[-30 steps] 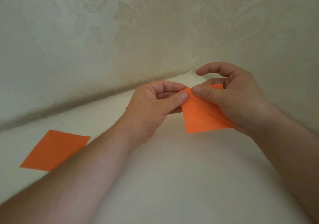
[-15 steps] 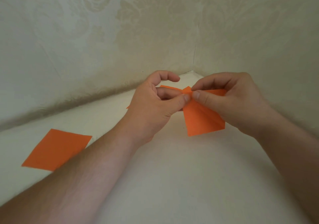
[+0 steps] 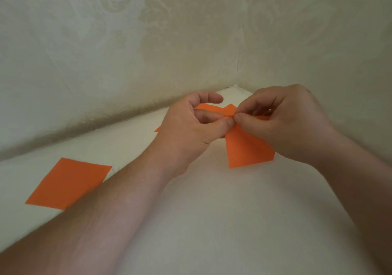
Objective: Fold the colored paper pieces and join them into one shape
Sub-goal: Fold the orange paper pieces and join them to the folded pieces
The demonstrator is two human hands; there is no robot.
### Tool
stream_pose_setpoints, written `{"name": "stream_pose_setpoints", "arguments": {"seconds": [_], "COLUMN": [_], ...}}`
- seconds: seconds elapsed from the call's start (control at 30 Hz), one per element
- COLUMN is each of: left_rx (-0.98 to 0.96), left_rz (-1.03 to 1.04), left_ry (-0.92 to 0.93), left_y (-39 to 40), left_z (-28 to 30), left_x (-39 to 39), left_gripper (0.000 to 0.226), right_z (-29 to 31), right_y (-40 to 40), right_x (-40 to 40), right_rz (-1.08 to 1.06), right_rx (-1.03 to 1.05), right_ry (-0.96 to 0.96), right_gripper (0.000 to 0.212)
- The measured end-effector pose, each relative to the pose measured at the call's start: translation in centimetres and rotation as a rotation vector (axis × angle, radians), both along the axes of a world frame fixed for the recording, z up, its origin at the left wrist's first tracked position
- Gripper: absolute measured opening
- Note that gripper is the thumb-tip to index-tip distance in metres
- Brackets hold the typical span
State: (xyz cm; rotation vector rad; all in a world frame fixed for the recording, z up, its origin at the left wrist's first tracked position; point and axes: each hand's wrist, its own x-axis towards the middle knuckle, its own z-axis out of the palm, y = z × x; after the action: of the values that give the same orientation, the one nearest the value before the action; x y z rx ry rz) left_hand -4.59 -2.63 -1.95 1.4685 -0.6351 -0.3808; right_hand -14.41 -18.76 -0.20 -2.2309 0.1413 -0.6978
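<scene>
An orange paper piece point(image 3: 246, 149) is held above the white surface, gathered at its middle, with flaps fanning down and away. My left hand point(image 3: 191, 130) pinches the gathered middle between thumb and fingers from the left. My right hand point(image 3: 284, 122) pinches the same spot from the right, thumb tip against my left thumb tip. A second orange paper point(image 3: 67, 183) lies flat on the surface at the left, partly behind my left forearm. A small orange corner point(image 3: 157, 129) shows behind my left hand; what it belongs to is hidden.
The white surface point(image 3: 212, 211) runs into a corner formed by two pale patterned walls point(image 3: 127, 41) close behind my hands.
The paper has been gathered tighter at its middle. My right index finger has come down from its raised position onto the pinch. Both hands stay in place.
</scene>
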Motion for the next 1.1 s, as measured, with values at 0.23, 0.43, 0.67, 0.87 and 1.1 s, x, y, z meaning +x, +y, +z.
{"name": "stream_pose_setpoints", "arguments": {"seconds": [0.23,0.43,0.67,0.87,1.1], "left_rx": [0.014,-0.010,-0.006,0.006,0.020], "left_rz": [-0.094,-0.130,-0.111,-0.071,-0.079], "left_ry": [0.055,0.084,0.129,0.146,0.171], "left_y": [-0.2,-0.2,-0.1,-0.3,-0.4], "left_z": [-0.7,-0.6,-0.2,-0.2,0.0], "left_x": [0.3,0.2,0.0,-0.1,-0.7], "left_gripper": [0.016,0.016,0.016,0.016,0.008], "right_z": [0.0,0.3,0.2,-0.2,-0.5], "right_y": [-0.4,0.0,0.1,0.4,0.6], "right_x": [0.1,0.2,0.6,0.7,0.8], "right_rz": [-0.011,0.065,0.081,0.086,0.085], "right_rx": [0.070,0.299,0.534,0.556,0.561], "right_ry": [0.047,0.102,0.149,0.149,0.112], "right_gripper": [0.010,0.013,0.016,0.011,0.011]}}
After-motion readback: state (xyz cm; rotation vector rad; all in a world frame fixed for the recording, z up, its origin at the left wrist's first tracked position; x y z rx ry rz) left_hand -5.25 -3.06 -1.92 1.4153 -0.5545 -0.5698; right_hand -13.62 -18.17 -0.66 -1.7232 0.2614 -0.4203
